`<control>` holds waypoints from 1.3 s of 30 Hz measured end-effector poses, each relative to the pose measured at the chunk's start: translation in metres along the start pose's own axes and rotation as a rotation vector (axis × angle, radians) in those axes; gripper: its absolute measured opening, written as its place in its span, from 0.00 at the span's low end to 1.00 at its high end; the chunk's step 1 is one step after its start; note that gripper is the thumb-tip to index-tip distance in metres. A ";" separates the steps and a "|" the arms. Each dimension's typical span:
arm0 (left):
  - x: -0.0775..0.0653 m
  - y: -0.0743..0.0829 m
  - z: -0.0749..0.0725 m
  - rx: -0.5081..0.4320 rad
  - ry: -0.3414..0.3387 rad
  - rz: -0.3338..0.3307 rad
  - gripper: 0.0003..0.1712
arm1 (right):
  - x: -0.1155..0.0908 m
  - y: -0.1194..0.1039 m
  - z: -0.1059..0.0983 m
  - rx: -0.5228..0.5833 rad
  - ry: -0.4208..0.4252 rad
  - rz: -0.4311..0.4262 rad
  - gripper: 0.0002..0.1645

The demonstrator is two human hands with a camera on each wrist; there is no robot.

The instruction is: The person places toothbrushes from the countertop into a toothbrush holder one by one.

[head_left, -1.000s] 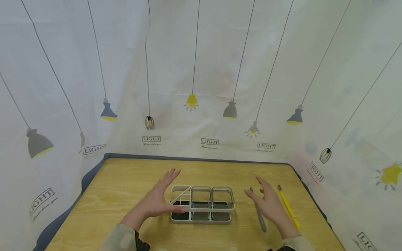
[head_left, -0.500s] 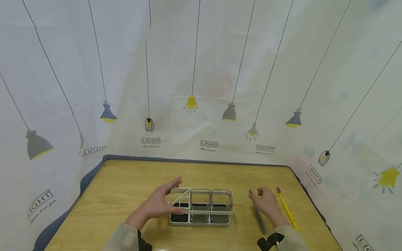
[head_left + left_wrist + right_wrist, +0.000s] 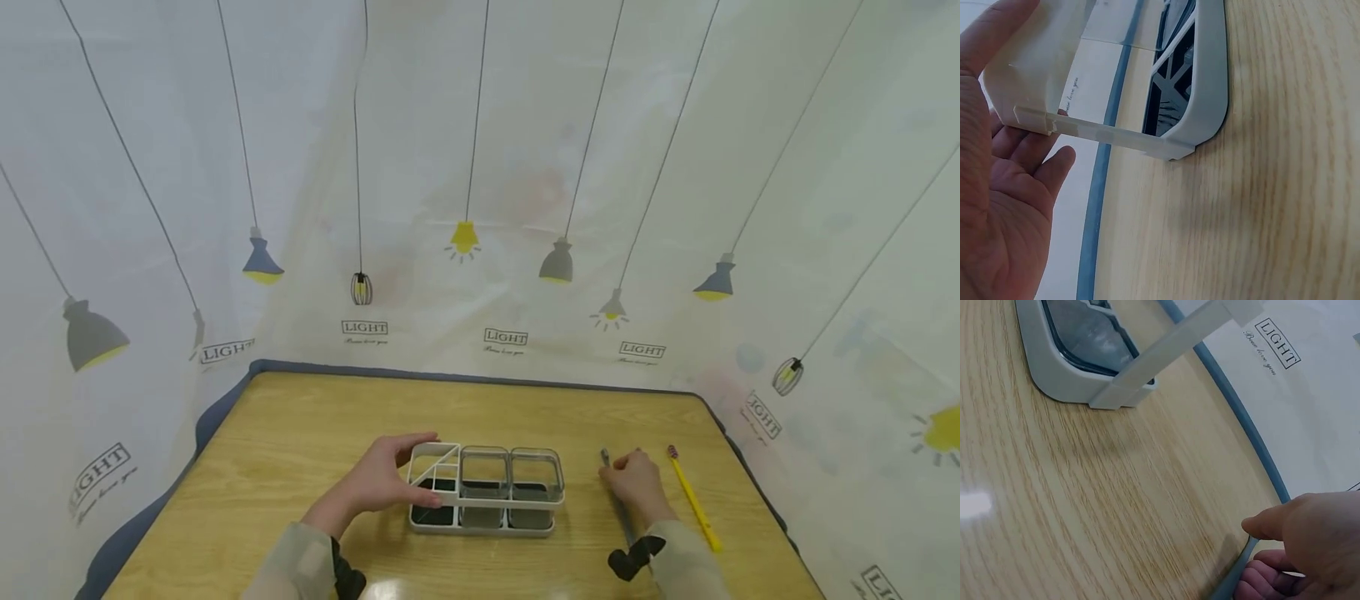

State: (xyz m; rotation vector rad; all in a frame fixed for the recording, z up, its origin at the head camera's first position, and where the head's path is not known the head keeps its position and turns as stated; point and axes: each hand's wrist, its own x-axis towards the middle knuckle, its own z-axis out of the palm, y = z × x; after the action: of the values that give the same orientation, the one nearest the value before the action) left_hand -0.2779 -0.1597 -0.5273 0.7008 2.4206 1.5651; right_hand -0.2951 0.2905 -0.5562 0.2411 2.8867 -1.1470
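Note:
A white two-tier toothbrush holder (image 3: 510,503) stands on the table, with two clear cups (image 3: 536,475) at its right and a divided section at its left. My left hand (image 3: 378,479) grips the left end of its upper tier, thumb in front and fingers behind. In the left wrist view the holder's base (image 3: 1211,81) rests on the wood. To the right, my right hand (image 3: 637,483) pinches a grey toothbrush (image 3: 621,512) below its head; its handle slants toward me. The right wrist view shows the thumb and curled fingers (image 3: 1266,575) at the grey handle (image 3: 1232,579).
A yellow toothbrush (image 3: 696,502) lies right of my right hand. The wooden table (image 3: 330,408) has a dark blue edge (image 3: 450,377) at the back. Behind and beside it hangs a white curtain (image 3: 420,150) printed with lamps.
My left hand has closed from spread fingers onto the holder's left end. My right hand has come down to the grey toothbrush, its fingers drawing in to a pinch.

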 end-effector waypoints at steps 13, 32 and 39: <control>0.003 0.005 0.002 -0.002 -0.018 -0.053 0.55 | 0.001 0.000 -0.003 -0.055 -0.027 0.055 0.11; 0.004 0.000 0.001 -0.096 -0.011 -0.072 0.54 | 0.002 -0.009 -0.021 -0.016 0.012 -0.045 0.14; 0.003 -0.002 0.000 -0.104 -0.009 -0.080 0.53 | 0.001 -0.024 -0.030 0.013 0.011 -0.050 0.18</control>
State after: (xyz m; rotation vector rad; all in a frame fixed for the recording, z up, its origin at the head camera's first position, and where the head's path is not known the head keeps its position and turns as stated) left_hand -0.2814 -0.1588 -0.5292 0.5838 2.3108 1.6390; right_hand -0.2992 0.2940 -0.5185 0.1771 2.9122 -1.1755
